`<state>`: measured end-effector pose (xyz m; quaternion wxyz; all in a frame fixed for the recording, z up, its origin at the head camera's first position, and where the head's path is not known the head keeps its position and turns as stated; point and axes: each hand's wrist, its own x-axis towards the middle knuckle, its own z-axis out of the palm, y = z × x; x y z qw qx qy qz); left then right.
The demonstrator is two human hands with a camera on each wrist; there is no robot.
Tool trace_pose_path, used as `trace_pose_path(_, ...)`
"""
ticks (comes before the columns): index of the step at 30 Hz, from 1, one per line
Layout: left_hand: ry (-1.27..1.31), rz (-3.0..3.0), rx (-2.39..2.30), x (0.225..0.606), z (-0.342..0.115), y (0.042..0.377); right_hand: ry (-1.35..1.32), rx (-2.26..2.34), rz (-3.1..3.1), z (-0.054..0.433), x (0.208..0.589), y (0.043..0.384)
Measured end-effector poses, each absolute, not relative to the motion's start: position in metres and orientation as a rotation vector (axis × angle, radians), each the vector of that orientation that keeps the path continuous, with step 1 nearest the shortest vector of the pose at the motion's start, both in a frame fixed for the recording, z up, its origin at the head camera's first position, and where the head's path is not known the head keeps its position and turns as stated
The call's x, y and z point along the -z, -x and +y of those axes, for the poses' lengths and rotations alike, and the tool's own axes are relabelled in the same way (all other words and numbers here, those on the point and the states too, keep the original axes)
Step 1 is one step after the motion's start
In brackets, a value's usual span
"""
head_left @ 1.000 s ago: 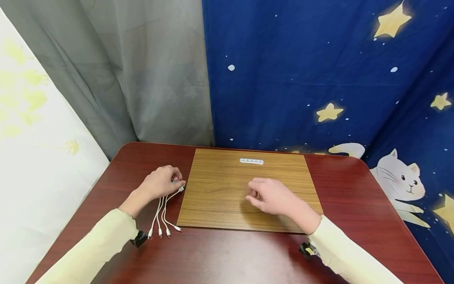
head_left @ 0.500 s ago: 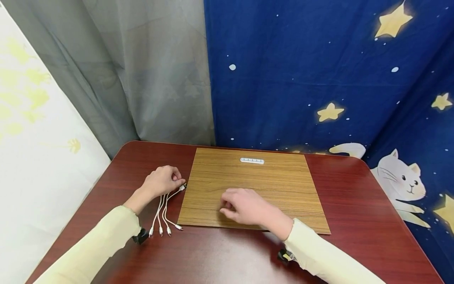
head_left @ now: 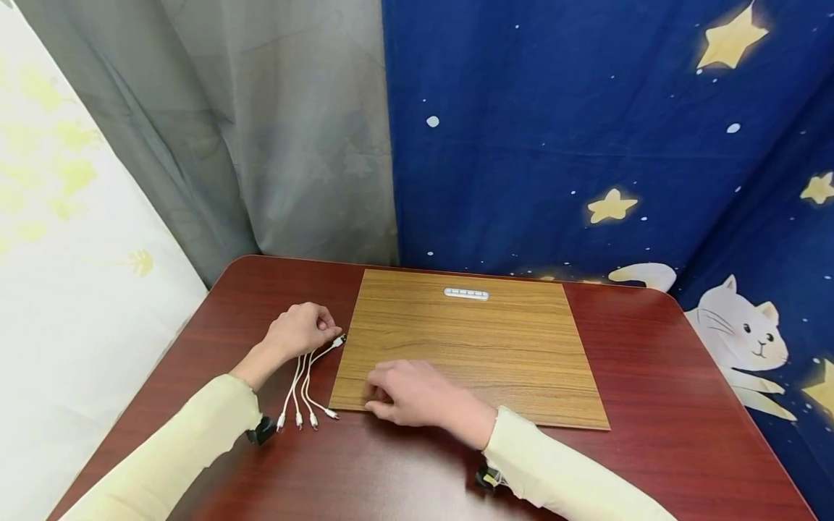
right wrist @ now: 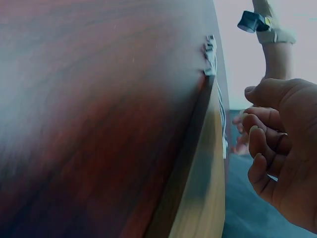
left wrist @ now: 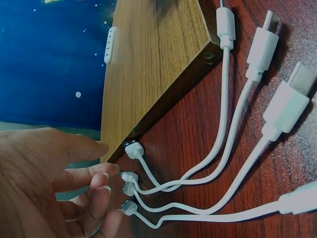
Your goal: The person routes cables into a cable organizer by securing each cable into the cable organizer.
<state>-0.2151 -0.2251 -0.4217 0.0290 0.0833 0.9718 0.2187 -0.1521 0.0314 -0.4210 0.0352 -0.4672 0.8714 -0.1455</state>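
Observation:
My left hand (head_left: 298, 334) hovers over the far ends of several white charging cables (head_left: 306, 387) lying on the dark red table. In the left wrist view its fingers are loosely bent beside the small far plugs (left wrist: 132, 148), the fingertips right at some of them. The larger near plugs (left wrist: 287, 106) fan out to the right, metal tips showing. My right hand (head_left: 407, 392) is over the front left part of a wooden board (head_left: 495, 362), fingers loosely curled around nothing. A white slotted strip (head_left: 465, 294) lies near the board's back edge.
The board is raised, with a side edge (left wrist: 168, 99) standing above the red table (head_left: 638, 347) right beside the cables. Behind the table hang a grey curtain (head_left: 313, 145) and a blue curtain (head_left: 521, 145) with stars.
My right hand has moved left and toward me across the board, coming closer to the cables. The left hand has stayed nearly in place.

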Motion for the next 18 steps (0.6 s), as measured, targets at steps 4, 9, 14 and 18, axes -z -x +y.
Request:
trace_pose_path(4,-0.242,2.993,-0.656,0.424,-0.222,0.216,1.442,0.469,2.663,0.020,0.424,0.150)
trace_pose_path(9,-0.248,2.989,-0.633,0.426,-0.216,0.218,1.459,0.479,2.651,0.011,0.430,0.148)
trace_pose_path(14,-0.237,2.991,-0.601,0.428,-0.216,0.216,1.475,0.449,2.629,0.001,0.431,0.143)
trace_pose_path(18,-0.224,2.991,-0.586,0.429,-0.218,0.213,1.489,0.411,2.635,-0.006,0.433,0.140)
